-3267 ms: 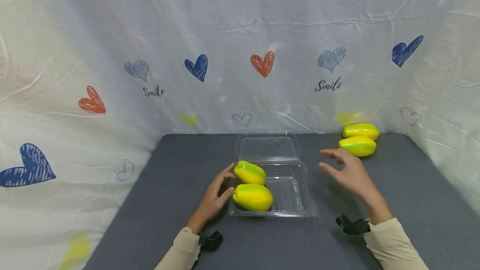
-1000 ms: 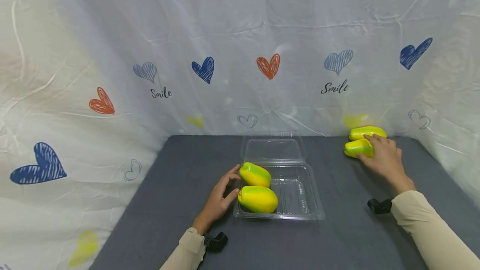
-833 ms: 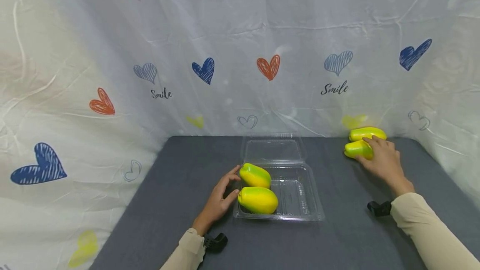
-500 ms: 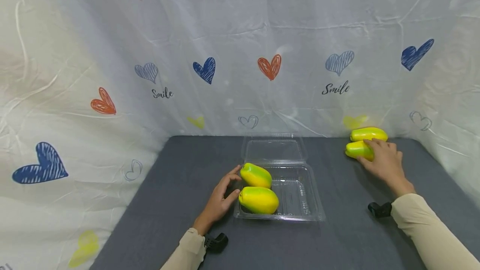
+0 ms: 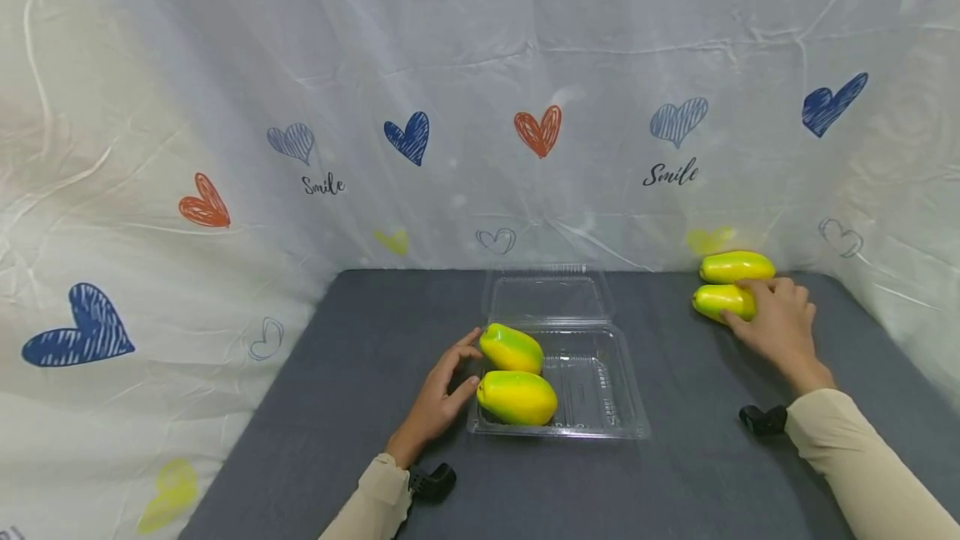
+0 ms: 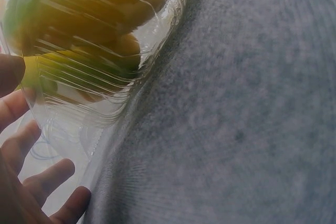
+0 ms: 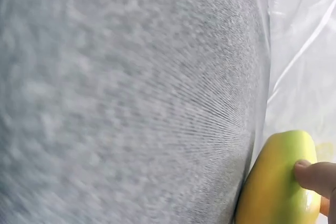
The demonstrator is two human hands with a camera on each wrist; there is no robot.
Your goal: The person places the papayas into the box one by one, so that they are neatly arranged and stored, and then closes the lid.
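Observation:
At the back right of the table, my right hand (image 5: 780,323) grips a yellow-green papaya (image 5: 723,302) by its right end. In the right wrist view the thumb (image 7: 314,176) presses on that papaya's side, and most of the hand is out of frame. Just behind it lies another papaya (image 5: 737,267). My left hand (image 5: 437,397) rests with spread fingers at the left rim of a clear plastic clamshell container (image 5: 596,373). Two papayas sit in the container's left half, a rear one (image 5: 512,347) and a front one (image 5: 517,397).
The container's clear lid (image 5: 547,297) lies folded back toward the rear of the grey-covered table (image 5: 360,340). A white curtain (image 5: 465,65) printed with hearts hangs at the back and along the sides.
My right hand has reached right and back to a papaya and taken hold of it. That papaya has just turned and shifted slightly toward me. The left hand has stayed at the container.

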